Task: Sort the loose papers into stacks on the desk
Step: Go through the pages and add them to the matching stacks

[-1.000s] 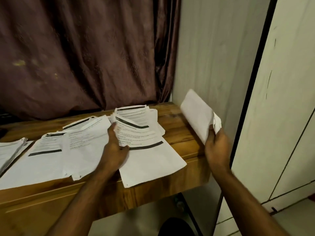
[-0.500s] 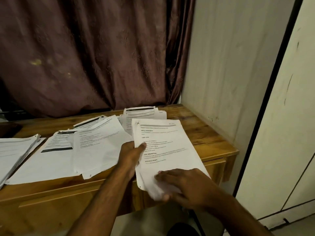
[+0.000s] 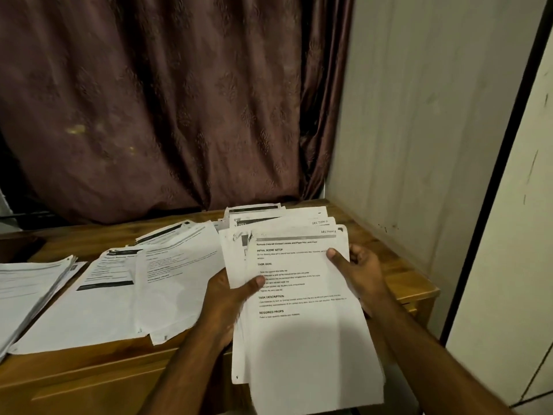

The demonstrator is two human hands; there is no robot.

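The held sheaf of papers [image 3: 302, 310] runs lengthwise from near to far, overhanging the desk [image 3: 398, 265] at its right end. The left hand [image 3: 230, 298] pinches its left edge and the right hand [image 3: 356, 271] its right edge. Laid-out sheets [image 3: 119, 298] lie leftward, nearer the left hand.

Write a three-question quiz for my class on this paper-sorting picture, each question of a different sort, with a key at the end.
1. True or false: the left hand and the right hand both hold the sheaf of papers.
2. Multiple choice: the tall stack of papers lies at the desk's A) left end B) right end C) back corner by the wall.
3. Fill in: behind the wooden desk hangs a dark ______.

Key: 1 true; 2 A; 3 curtain.
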